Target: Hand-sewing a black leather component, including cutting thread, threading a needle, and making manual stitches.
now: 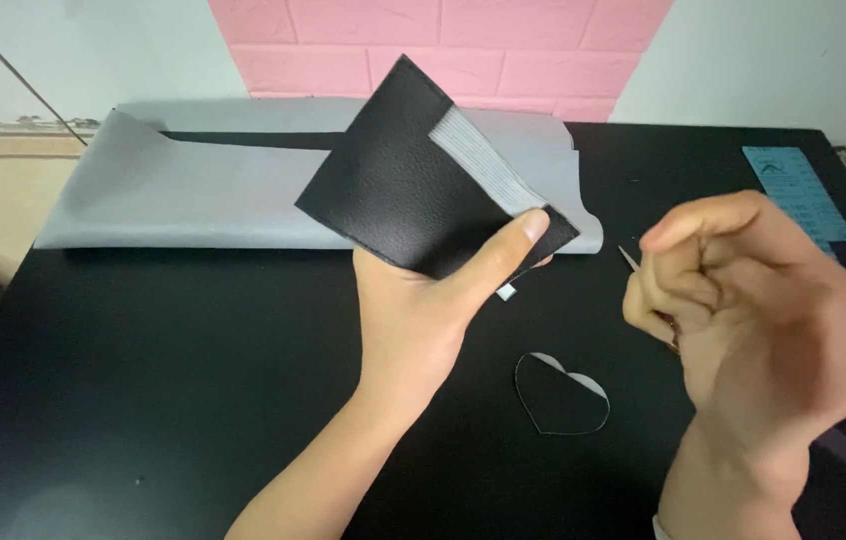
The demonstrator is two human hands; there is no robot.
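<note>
A folded grey sheet (193,190) lies beyond the fingers. The left hand (423,310) pinches a black leather square (393,180), thumb clamped on its lower corner; firm hold is advised. A black heart cutout (560,395) lies below, between the hands. The right hand (743,300), fingers curled together, grips a thin pointed tool (629,258), kept steady.

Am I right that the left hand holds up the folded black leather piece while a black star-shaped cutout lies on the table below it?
Not quite: the cutout is heart-shaped, not a star, as the head view shows. The left hand does hold up the folded black leather piece above the table.
</note>
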